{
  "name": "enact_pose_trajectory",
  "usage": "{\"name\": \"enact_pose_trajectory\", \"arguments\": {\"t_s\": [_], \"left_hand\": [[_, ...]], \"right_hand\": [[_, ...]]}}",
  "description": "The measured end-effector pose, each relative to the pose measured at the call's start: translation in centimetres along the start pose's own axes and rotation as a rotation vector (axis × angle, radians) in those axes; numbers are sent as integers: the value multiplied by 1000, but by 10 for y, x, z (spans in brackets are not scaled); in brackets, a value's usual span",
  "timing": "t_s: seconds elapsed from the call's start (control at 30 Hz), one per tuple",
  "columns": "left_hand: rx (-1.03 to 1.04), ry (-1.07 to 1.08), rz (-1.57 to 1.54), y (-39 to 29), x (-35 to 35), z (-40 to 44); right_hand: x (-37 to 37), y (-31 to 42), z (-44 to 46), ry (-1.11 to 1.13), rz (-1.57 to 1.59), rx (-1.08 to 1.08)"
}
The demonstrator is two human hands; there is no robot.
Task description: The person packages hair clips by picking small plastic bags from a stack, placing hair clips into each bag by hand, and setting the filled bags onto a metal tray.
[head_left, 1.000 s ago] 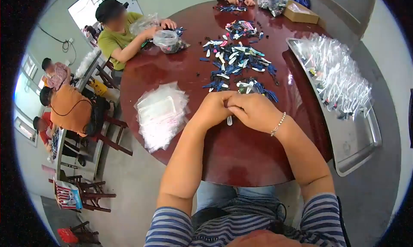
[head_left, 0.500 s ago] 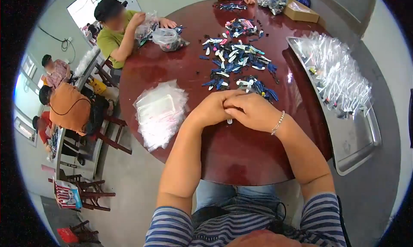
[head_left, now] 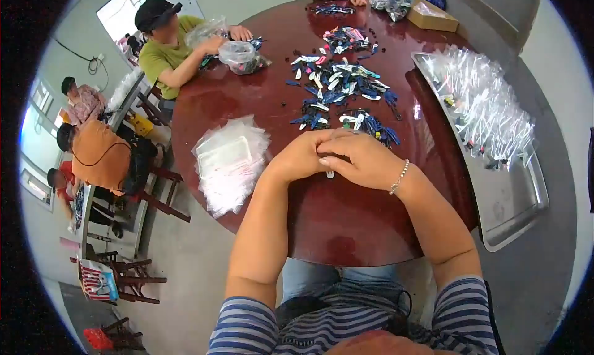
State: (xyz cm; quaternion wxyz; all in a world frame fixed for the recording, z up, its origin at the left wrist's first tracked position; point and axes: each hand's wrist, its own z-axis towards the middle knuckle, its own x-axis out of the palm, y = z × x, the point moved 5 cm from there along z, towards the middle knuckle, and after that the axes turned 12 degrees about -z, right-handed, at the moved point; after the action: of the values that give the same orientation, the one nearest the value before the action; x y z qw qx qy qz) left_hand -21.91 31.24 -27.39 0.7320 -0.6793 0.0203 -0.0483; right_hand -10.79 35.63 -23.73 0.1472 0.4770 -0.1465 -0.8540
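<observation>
My left hand (head_left: pixel 301 159) and my right hand (head_left: pixel 362 161) meet at the near end of a pile of small snap hair clips (head_left: pixel 346 83). The right hand, with a chain bracelet at the wrist, overlaps the left hand's fingers. Both hands are curled together; anything inside them is hidden. A white clip end (head_left: pixel 330 174) shows just below the hands; I cannot tell whether it is held. Blue, black and white clips (head_left: pixel 369 121) lie right beyond my fingers.
A stack of clear zip bags (head_left: pixel 229 163) lies at left on the round table (head_left: pixel 346 231). A metal tray (head_left: pixel 510 209) holds filled bags at right. Across the table, a person in green (head_left: pixel 170 52) handles clips beside an open plastic bag (head_left: pixel 241 57). A cardboard box (head_left: pixel 433 20) stands far right.
My hands stay together, the left shifting very slightly left. The person in green has lowered a raised hand to the plastic bag and turned their head.
</observation>
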Motion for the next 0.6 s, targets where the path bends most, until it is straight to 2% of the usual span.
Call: {"name": "enact_pose_trajectory", "arguments": {"t_s": [0.23,0.43,0.6], "left_hand": [[23,25,2,12,-9,2],[-25,59,-1,14,-9,0],[26,69,-43,18,-12,3]], "right_hand": [[-2,2,-1,-63,-6,7],[-5,4,-1,-22,-3,45],[-2,3,-1,-28,1,24]]}}
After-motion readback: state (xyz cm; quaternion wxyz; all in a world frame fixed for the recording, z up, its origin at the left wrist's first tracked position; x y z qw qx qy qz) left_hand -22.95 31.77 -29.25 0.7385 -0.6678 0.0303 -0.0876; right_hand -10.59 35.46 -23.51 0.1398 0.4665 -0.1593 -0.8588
